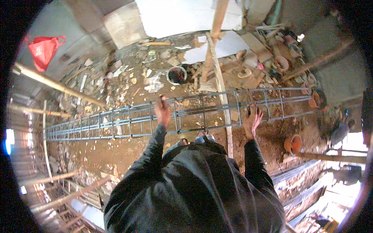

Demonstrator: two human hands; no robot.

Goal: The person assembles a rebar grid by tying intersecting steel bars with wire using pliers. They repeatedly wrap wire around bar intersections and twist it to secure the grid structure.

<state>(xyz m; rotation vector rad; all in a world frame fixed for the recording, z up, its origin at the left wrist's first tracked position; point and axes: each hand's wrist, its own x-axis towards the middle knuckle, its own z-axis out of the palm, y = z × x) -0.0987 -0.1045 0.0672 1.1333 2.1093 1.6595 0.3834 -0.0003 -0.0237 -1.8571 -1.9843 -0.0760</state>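
Observation:
A long cage of steel reinforcing bars (pixel 141 121), with square stirrups along it, stretches across the view in front of me. My left hand (pixel 163 112) is raised over its middle part, fingers mostly straight, and I see nothing held in it. Farther right, my right hand (pixel 253 119) is at the cage beside a stirrup. Its fingers are bent around something small and dark that I cannot make out. Dark sleeves cover both my forearms.
A wooden strip (pixel 223 87) lies under the cage. Beyond it stand a bucket with dark contents (pixel 171 74) and an upright pole (pixel 220 17). An orange bucket (pixel 292 144) is at right. A red bag (pixel 44 52) hangs at upper left. Rubble litters the dirt floor.

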